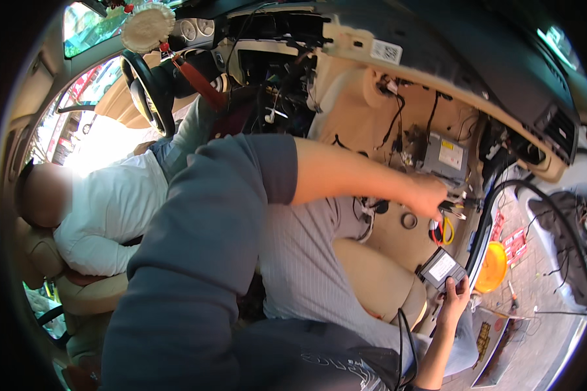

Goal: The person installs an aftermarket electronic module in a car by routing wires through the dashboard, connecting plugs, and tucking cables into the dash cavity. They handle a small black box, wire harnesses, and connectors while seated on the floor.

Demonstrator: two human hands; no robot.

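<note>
My left hand point(428, 195) reaches across to a bundle of wires with connectors point(455, 207) in the front footwell, close to the door sill; its fingertips are partly hidden, so a grip on the wires cannot be made out. Below it, my right hand point(455, 293) holds a flat dark electronic module point(441, 268) with a white label, thumb on its face. Yellow-handled pliers or scissors point(447, 230), with red beside them, lie between the two hands. A silver metal unit point(445, 156) with labels rests in the footwell above my left hand.
A roll of tape point(409, 220) lies on the floor. Loose wires hang under the opened dashboard point(352, 63). A person in a white shirt point(112, 205) sits by the steering wheel point(146, 93). Outside the open door are an orange bowl point(491, 268) and a red tool case point(514, 244).
</note>
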